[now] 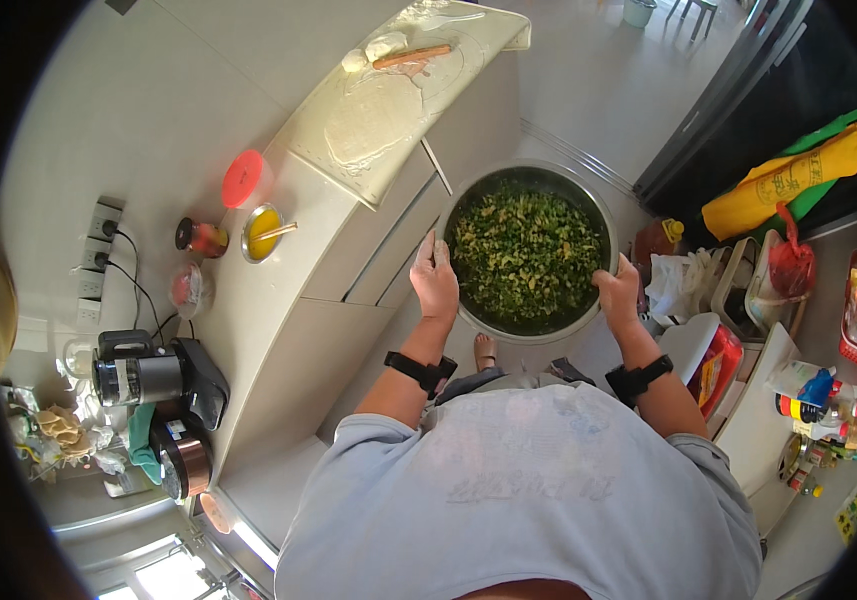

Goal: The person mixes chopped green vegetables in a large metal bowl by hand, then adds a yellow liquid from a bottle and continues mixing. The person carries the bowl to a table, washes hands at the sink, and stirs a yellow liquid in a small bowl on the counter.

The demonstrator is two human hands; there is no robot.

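A large steel bowl [535,334] hangs over the floor in front of my body, held by its rim from both sides. Chopped green filling with yellow bits [526,259] covers its inside. My left hand [436,277], dusted with flour, grips the left rim. On the opposite side my right hand [618,291] clasps the rim with the thumb on top. To the left, a pastry mat [308,146] on the counter bears a flat sheet of dough [376,124], a wooden rolling pin [412,56] and dough lumps [385,46].
Along the left counter [278,262] stand a bowl of yellow liquid [266,229] with chopsticks, a red-lidded tub [245,178], jars [201,238] and a blender-like appliance [139,375]. At right are a bottle [655,244], storage bins [734,289] and a counter with bottles [811,450].
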